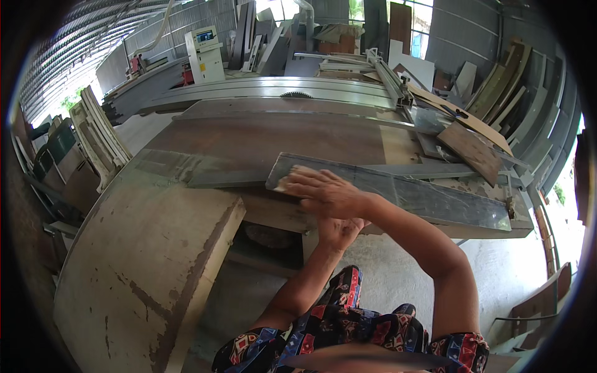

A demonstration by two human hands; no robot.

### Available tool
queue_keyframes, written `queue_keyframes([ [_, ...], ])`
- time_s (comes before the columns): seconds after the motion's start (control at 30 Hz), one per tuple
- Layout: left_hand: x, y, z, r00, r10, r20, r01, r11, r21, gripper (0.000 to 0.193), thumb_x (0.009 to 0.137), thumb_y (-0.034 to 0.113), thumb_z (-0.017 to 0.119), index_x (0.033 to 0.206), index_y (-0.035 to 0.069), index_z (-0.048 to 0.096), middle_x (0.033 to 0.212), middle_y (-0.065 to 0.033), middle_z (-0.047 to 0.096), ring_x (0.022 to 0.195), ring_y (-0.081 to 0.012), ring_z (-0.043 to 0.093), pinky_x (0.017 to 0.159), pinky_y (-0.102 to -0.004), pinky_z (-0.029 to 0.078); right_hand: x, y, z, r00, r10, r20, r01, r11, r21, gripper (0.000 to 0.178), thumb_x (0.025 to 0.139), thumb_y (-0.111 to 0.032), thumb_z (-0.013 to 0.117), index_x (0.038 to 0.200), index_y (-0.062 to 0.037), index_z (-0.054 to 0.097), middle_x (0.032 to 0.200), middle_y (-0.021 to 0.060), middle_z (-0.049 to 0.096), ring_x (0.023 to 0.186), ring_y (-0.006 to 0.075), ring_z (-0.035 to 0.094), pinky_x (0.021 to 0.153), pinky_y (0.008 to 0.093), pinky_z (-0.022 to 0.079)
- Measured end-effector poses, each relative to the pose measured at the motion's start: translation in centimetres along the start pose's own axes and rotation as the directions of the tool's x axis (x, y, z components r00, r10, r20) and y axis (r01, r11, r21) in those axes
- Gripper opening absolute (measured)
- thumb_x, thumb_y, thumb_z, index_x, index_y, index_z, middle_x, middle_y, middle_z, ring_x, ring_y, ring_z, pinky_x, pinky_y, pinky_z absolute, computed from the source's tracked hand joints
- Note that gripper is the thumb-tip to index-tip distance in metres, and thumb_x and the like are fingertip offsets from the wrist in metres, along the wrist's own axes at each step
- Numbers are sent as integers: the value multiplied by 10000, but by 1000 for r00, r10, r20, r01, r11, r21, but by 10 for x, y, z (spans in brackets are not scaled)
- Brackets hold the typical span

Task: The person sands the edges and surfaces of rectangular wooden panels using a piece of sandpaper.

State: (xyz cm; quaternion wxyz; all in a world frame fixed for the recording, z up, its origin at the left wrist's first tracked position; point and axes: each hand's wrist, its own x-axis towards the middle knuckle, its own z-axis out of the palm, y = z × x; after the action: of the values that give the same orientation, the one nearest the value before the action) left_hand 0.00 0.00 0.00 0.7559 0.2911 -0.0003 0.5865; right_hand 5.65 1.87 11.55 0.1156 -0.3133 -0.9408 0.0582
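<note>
A long grey board with a scuffed, dusty face lies along the near side of the saw table, reaching from the middle toward the right. Over its left end is my right hand, palm down, fingers stretched out to the left and slightly blurred. Whether these fingers touch the board, I cannot tell. My left hand is just below the right one at the board's near edge, with its palm partly showing. The right hand hides the left fingers, and nothing held shows in either hand.
A toothed saw blade rises beyond the tabletop, beside a long metal rail. A worn pale panel fills the near left. A brown wooden piece lies at the right. A white control cabinet stands behind; boards lean along the walls.
</note>
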Motion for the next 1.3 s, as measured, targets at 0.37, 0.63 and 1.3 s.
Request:
queue_keyframes([
  [0.37,-3,2,9,938,-129,323,261,874,-409,957,726,844,383,1363,132,426,1387,-105,449,1237,-349,451,1006,-603,316,-18,22,5,950,216,-224,-242,965,-97,503,955,-403,406,1416,-207,362,1498,70,298,1419,285,187,1118,526,192],
  [0.63,3,6,-7,969,-179,170,244,803,-543,730,786,699,526,1245,132,522,1236,-55,571,1189,-214,501,1030,-451,352,47,-2,23,992,78,-101,-83,995,-49,501,954,-418,400,1421,-240,357,1507,39,287,1429,241,161,1132,492,175],
  [1.3,1,14,27,944,-232,234,321,812,-487,998,738,793,463,1450,121,266,1471,-138,326,1324,-354,345,1065,-587,292,-173,-15,-1,885,254,-390,-338,927,-162,500,940,-393,473,1388,-176,429,1460,74,377,1397,246,257,1100,449,232],
])
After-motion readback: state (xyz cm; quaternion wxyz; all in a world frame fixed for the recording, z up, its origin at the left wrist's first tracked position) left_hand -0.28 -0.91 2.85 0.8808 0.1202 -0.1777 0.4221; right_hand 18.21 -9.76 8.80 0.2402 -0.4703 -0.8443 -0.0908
